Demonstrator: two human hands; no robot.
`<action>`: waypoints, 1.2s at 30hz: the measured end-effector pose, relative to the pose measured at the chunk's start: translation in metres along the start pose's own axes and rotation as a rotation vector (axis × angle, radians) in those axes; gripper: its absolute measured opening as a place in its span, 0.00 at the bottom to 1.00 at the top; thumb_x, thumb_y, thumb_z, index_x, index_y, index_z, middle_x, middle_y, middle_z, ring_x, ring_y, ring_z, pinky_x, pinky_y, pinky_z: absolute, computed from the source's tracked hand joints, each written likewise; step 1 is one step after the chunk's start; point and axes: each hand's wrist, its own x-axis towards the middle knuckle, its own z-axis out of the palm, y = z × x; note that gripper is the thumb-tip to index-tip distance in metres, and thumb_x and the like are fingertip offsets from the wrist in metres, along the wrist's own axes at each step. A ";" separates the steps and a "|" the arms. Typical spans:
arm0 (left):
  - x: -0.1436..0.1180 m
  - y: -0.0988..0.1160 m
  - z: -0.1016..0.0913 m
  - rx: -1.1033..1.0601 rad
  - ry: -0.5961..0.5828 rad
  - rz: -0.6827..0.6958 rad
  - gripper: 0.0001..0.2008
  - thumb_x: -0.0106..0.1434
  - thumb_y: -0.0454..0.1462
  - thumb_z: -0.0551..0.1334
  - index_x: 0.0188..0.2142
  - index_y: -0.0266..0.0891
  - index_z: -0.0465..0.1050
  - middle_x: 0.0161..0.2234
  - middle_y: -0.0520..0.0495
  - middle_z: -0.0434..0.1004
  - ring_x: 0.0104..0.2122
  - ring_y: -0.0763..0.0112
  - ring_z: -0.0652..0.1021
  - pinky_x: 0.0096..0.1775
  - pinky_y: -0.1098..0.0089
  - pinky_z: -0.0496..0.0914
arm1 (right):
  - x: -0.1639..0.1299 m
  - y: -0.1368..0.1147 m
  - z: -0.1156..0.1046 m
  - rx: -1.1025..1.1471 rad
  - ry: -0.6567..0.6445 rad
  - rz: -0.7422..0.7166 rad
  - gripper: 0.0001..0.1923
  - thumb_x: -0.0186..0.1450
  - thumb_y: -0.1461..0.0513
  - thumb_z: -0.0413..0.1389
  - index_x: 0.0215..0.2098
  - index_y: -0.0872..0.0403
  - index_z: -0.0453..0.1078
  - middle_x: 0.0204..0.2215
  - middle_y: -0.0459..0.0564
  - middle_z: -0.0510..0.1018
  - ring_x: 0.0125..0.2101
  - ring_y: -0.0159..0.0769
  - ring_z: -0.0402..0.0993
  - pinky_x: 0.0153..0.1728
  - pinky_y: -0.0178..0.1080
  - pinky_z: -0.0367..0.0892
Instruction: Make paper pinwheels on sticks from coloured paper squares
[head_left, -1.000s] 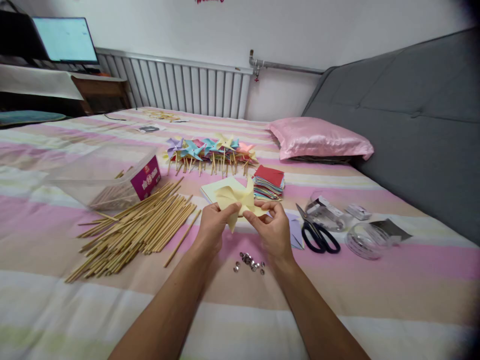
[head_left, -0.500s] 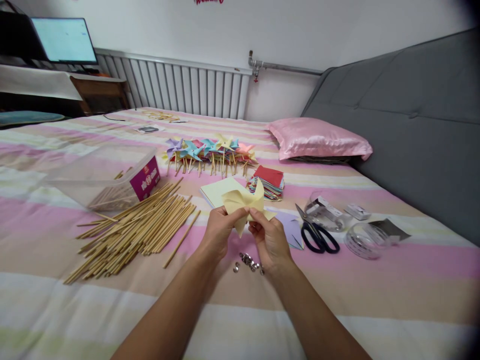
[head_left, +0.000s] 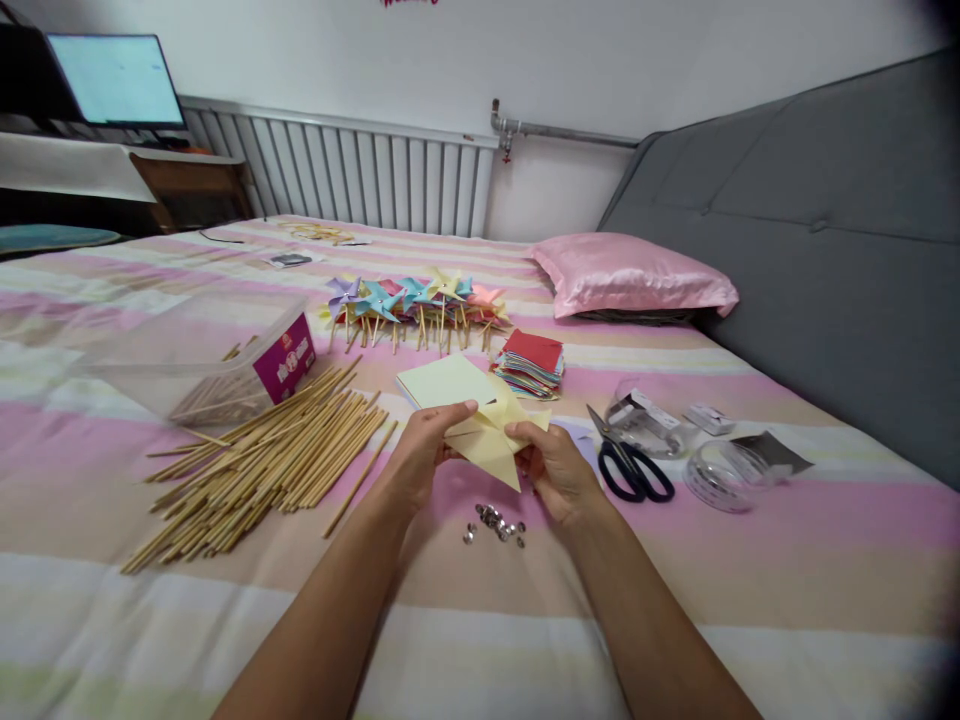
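Observation:
Between my two hands is a yellow paper pinwheel point(head_left: 491, 440), its cut corners partly folded. My left hand point(head_left: 424, 445) pinches its left side, thumb on top. On its right side my right hand point(head_left: 559, 468) grips it with thumb and fingers; some fingertips are hidden beneath the paper. Just below lies a small heap of silver thumbtacks point(head_left: 498, 522) on the striped bedsheet. Behind the pinwheel sits a stack of pale paper squares point(head_left: 442, 380). A purple paper sheet point(head_left: 583, 440) is partly covered by my right hand.
Wooden sticks point(head_left: 277, 470) lie left, beside a clear plastic box point(head_left: 187, 340). Finished pinwheels point(head_left: 412, 300) and a red-topped paper stack point(head_left: 529, 362) stand farther back. Scissors point(head_left: 634, 468) and a clear round container point(head_left: 724, 478) lie right. A pink pillow point(head_left: 637, 275) rests by the headboard.
The pinwheel has turned and flattened, with a point now facing down toward me. My hands have moved slightly apart along its sides. The view has shifted a little.

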 end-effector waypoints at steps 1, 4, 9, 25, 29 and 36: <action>-0.001 0.000 0.000 0.038 -0.002 -0.023 0.14 0.48 0.44 0.67 0.24 0.33 0.74 0.21 0.49 0.73 0.23 0.72 0.73 0.28 0.72 0.65 | -0.001 0.000 0.000 -0.036 -0.009 0.004 0.09 0.46 0.62 0.63 0.24 0.58 0.72 0.18 0.42 0.72 0.18 0.26 0.63 0.22 0.32 0.58; 0.000 -0.002 -0.001 0.152 -0.012 -0.051 0.12 0.46 0.41 0.68 0.21 0.33 0.72 0.18 0.51 0.70 0.19 0.76 0.69 0.25 0.74 0.60 | -0.004 -0.001 0.001 -0.124 -0.029 -0.022 0.07 0.47 0.62 0.62 0.23 0.57 0.71 0.17 0.42 0.71 0.17 0.26 0.61 0.21 0.32 0.57; 0.004 -0.006 -0.002 0.316 0.048 -0.067 0.10 0.42 0.38 0.68 0.21 0.33 0.73 0.17 0.52 0.70 0.18 0.78 0.67 0.23 0.76 0.57 | -0.006 -0.003 0.004 -0.211 -0.057 -0.102 0.09 0.45 0.63 0.63 0.25 0.58 0.73 0.20 0.44 0.74 0.20 0.28 0.65 0.23 0.32 0.61; 0.006 -0.008 -0.002 0.090 0.160 -0.082 0.09 0.39 0.35 0.68 0.21 0.32 0.74 0.18 0.48 0.74 0.18 0.73 0.72 0.23 0.74 0.62 | -0.003 -0.003 0.003 -0.318 -0.083 -0.282 0.20 0.50 0.56 0.64 0.38 0.57 0.72 0.30 0.50 0.78 0.29 0.35 0.72 0.30 0.35 0.66; 0.011 -0.007 -0.006 -0.107 0.286 -0.054 0.09 0.40 0.34 0.68 0.24 0.32 0.74 0.19 0.48 0.75 0.19 0.72 0.73 0.23 0.73 0.65 | -0.013 -0.012 0.007 -0.562 0.142 -0.668 0.22 0.52 0.59 0.63 0.45 0.53 0.67 0.35 0.49 0.75 0.32 0.34 0.69 0.36 0.37 0.64; 0.014 -0.001 -0.005 -0.351 0.356 -0.082 0.09 0.41 0.28 0.66 0.27 0.33 0.74 0.23 0.50 0.77 0.22 0.74 0.74 0.25 0.75 0.67 | -0.021 0.001 0.011 -0.897 -0.177 -0.773 0.15 0.58 0.65 0.56 0.43 0.45 0.74 0.21 0.41 0.76 0.19 0.30 0.68 0.29 0.34 0.62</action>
